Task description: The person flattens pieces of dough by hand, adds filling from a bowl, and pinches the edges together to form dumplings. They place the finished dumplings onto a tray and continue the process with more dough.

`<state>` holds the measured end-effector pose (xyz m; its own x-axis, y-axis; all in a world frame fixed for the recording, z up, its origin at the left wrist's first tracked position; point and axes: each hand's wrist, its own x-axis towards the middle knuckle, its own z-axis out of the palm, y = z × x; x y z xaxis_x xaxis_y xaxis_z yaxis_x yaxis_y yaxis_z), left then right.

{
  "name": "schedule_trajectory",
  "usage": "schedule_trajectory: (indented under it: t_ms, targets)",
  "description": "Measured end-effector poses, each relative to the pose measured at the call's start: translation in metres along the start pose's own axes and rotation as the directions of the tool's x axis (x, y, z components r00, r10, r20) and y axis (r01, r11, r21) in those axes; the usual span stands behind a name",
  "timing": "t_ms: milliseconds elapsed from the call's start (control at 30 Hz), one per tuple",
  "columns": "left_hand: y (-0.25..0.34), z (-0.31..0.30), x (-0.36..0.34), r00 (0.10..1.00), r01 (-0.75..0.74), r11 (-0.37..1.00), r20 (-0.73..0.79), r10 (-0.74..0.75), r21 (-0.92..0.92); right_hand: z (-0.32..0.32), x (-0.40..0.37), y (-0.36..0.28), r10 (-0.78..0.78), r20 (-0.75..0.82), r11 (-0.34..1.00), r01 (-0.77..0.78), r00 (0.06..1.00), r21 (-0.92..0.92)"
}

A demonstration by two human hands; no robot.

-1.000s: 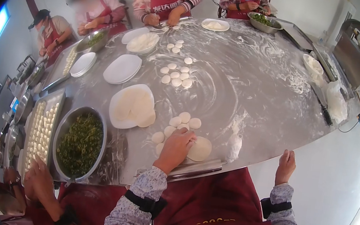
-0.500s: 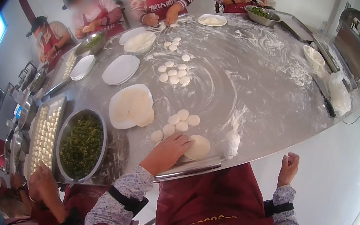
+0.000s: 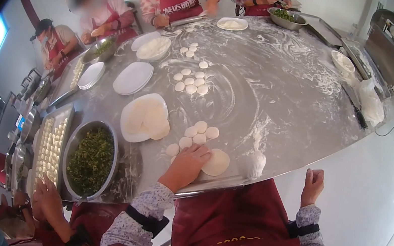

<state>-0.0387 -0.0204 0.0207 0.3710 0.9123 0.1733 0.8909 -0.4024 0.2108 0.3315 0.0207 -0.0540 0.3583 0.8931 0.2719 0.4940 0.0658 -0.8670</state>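
Note:
My left hand (image 3: 188, 165) lies on the steel table, back up, fingers stretched forward and fingertips at the left edge of a flat round dough wrapper (image 3: 216, 162). Small flattened dough pieces (image 3: 199, 139) sit just beyond the fingers, and one at the left is partly hidden by the hand. My right hand (image 3: 313, 184) is raised off the table's front edge at the right, its fingers curled into a fist with nothing showing from it. Between the two hands, near the edge, is a flour-white lump (image 3: 256, 165).
Left of my hand stand a plate of wrappers (image 3: 142, 119), a bowl of green filling (image 3: 91, 160) and a tray of small dough shapes (image 3: 52, 142). More dough pieces (image 3: 190, 88) and plates (image 3: 132, 78) lie farther off. A knife (image 3: 355, 106) lies right. Several aproned people work around the table.
My view has shifted slightly. My left hand stays beside the wrapper and my right fist stays raised. Across the table, a person's hand has moved right and blurs.

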Motion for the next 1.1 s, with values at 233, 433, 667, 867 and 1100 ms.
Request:
schedule_trajectory:
  t_ms: [233,433,667,867,1100]
  targets:
    - [-0.011,0.002,0.004,0.965,0.188,0.898,-0.094,-0.244,-0.398,0.022,-0.006,-0.042,-0.164,0.085,0.982,0.154,0.983,0.11]
    - [-0.004,0.015,0.022,0.911,0.284,0.85,-0.15,-0.383,-0.444,0.044,-0.011,-0.082,-0.284,0.227,0.949,0.24,0.932,0.204]
    - [-0.002,0.034,0.023,0.915,0.278,0.939,-0.243,-0.323,-0.2,0.064,-0.018,-0.097,-0.248,0.356,0.936,0.128,0.901,0.326]
    - [0.01,0.033,0.021,0.883,0.318,0.764,-0.117,-0.454,-0.562,0.076,-0.015,-0.127,-0.275,0.359,0.812,0.015,0.892,0.584]
    - [0.0,-0.006,0.011,0.874,0.28,0.632,-0.08,-0.479,-0.723,0.101,-0.009,-0.155,-0.395,0.554,0.854,0.07,0.733,0.516]
